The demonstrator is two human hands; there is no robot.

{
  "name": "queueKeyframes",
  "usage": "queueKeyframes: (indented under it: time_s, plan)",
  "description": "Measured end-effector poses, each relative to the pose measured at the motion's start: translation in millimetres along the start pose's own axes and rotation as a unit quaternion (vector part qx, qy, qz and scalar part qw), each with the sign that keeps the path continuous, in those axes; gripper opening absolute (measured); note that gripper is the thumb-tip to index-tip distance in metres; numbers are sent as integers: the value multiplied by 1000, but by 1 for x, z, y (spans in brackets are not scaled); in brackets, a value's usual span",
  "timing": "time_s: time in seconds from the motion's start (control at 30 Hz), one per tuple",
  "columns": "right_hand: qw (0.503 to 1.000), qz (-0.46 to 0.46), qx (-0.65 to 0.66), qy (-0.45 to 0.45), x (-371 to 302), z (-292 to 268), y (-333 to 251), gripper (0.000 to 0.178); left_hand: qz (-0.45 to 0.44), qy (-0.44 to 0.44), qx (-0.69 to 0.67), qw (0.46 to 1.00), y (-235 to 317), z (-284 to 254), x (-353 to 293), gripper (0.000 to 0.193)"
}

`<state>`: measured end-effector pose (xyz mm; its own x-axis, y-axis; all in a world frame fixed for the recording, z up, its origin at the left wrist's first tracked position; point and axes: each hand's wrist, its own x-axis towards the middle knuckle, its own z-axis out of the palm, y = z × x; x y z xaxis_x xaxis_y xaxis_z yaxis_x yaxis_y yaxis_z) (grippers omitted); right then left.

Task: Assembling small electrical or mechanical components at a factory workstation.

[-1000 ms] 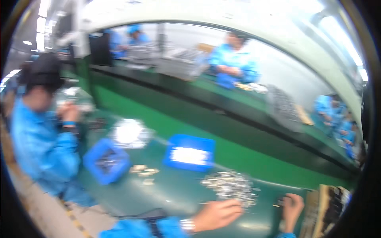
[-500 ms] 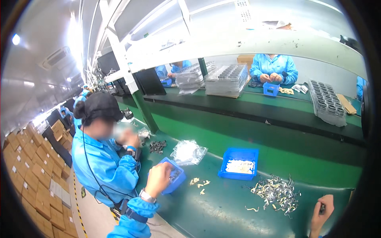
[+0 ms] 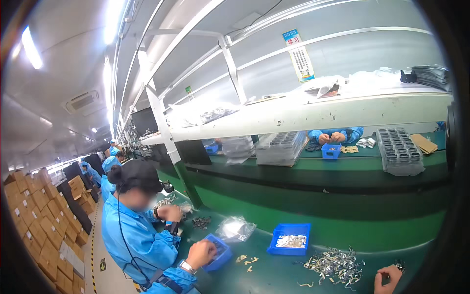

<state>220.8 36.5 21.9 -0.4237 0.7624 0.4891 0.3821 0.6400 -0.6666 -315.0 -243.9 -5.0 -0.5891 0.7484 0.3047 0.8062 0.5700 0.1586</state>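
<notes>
My left hand (image 3: pixel 200 254), with a watch at the wrist and a blue sleeve, reaches over a small blue bin (image 3: pixel 224 258). Its fingers are curled together at the bin's opening; whatever they pinch is too small to make out. At the lower right, my right hand (image 3: pixel 387 280) closes its fingers on a small dark part (image 3: pixel 400 265), which sticks out past the fingertips. Left of that hand lies a loose pile of small wired parts (image 3: pixel 334 267), black, silver and cream. A few cream pieces (image 3: pixel 248 263) are scattered between the bin and the pile.
A larger blue tray (image 3: pixel 289 251) of whitish pieces sits behind the pile. Beside it are a clear plastic bag (image 3: pixel 235 229) and dark parts (image 3: pixel 201 222). A co-worker (image 3: pixel 137 230) works close on my left. A white shelf (image 3: pixel 313 110) spans the green bench.
The view has tilted up, so the bench sits lower in it. My left fingers have shifted further over the bin. My right hand has turned, and the dark part now shows beyond its fingertips.
</notes>
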Motion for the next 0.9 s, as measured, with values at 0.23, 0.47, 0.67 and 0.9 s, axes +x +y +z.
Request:
queueKeyframes:
  time_s: [0.23,0.47,0.67,0.9]
  plan:
    - [997,7,34,64,-23,38,57,14,4,98,-224,970,89,-43,16,7]
    - [996,37,57,55,-15,42,52,12,265,-145,-192,934,207,40,-57,15]
    - [996,46,54,56,-10,37,36,9,222,-25,-199,954,185,28,-36,20]
    - [996,27,58,55,-10,39,38,7,132,-104,-102,980,120,2,0,28]
